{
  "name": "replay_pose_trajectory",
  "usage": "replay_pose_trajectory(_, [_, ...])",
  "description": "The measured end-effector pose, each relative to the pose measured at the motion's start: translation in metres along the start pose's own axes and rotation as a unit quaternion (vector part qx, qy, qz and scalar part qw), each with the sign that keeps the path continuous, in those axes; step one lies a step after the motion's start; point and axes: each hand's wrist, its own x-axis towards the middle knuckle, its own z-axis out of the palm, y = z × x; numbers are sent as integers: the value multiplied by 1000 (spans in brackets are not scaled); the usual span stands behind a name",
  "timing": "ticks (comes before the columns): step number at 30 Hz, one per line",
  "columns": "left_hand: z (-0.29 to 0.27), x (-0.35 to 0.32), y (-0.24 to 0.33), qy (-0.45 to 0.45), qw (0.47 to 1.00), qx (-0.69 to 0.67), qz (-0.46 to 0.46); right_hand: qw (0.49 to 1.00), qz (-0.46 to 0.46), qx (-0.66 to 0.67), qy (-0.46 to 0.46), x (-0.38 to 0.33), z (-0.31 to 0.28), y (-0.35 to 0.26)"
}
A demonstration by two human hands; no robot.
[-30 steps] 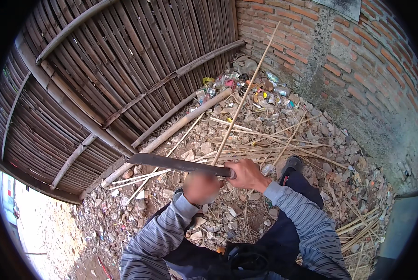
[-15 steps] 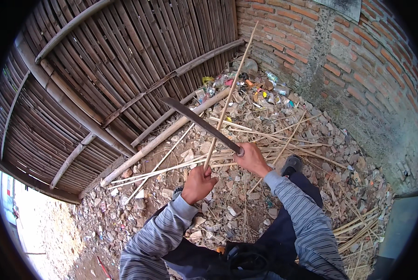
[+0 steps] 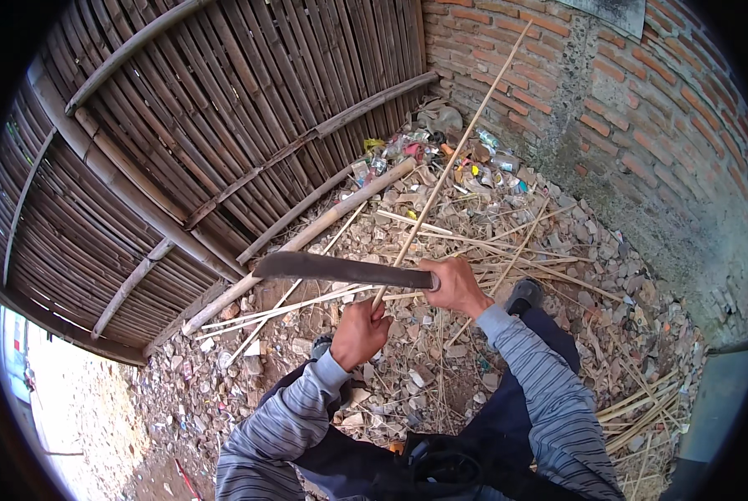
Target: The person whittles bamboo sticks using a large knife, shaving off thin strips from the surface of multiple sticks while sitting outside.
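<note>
Hands at work before the brick wall (image 3: 641,134). Right hand (image 3: 453,286), fingers wrapped tight around the handle of a machete (image 3: 341,269), holds the dark blade level, pointing away from the wall toward the bamboo fence (image 3: 182,125). Left hand (image 3: 359,332), fingers curled shut, grips the lower end of a thin bamboo stick (image 3: 449,167); the stick slants upward to the wall, crossing the blade. Rubble (image 3: 558,242) and loose sticks lie along the wall's foot.
</note>
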Motion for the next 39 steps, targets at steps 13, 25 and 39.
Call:
replay_pose_trajectory(13, [0,5,-1,17,1000,7,14,998,6,20,64,-9,7,-19])
replay_pose_trajectory(25, [-3,-14,3,-4,999,-1,-31,954,229,61,184,24,-40,64])
replay_pose_trajectory(39, [-1,18,1,6,998,-67,-21,991,129,43,11,6,-26,-16])
